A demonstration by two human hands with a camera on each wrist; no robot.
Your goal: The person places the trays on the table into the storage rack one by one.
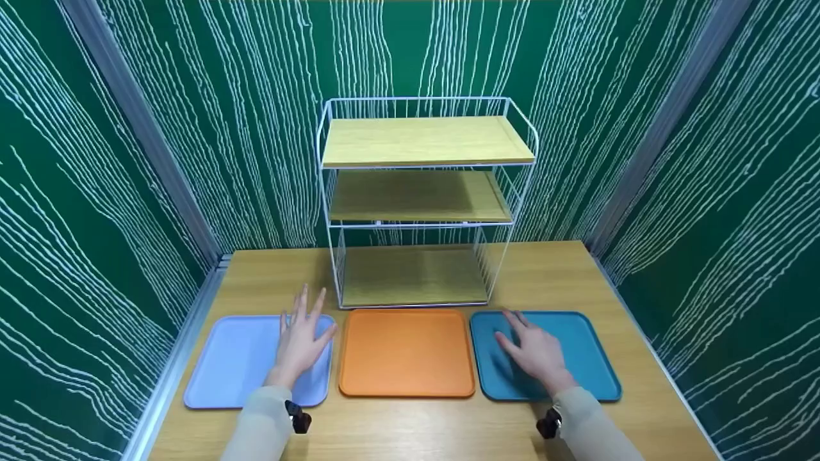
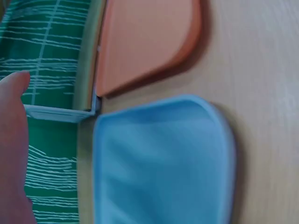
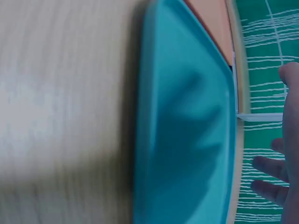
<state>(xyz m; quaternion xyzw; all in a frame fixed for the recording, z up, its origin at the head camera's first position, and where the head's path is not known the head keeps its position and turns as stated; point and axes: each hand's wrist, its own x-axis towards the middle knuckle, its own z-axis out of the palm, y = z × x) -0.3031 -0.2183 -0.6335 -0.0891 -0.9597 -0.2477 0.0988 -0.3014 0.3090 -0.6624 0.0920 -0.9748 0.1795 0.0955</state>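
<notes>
My left hand [image 1: 300,346] is held over the right part of a light blue tray [image 1: 237,358], its fingers spread and nothing in them. Over the teal tray [image 1: 583,352] is my right hand [image 1: 535,351], fingers extended, holding nothing; its shadow falls on the tray in the right wrist view. Between these two lies an orange tray [image 1: 407,352]. In the left wrist view, part of the left hand [image 2: 13,149] shows at the left edge, apart from the blue tray [image 2: 159,172]. The right hand [image 3: 290,140] likewise appears at the edge of its wrist view.
Behind the orange tray stands a white wire rack with three wooden shelves [image 1: 426,141]. Everything rests on a wooden table [image 1: 410,429]. Green walls with white wavy lines [image 1: 410,51] enclose the back and sides, with metal posts [image 1: 147,128] at the corners.
</notes>
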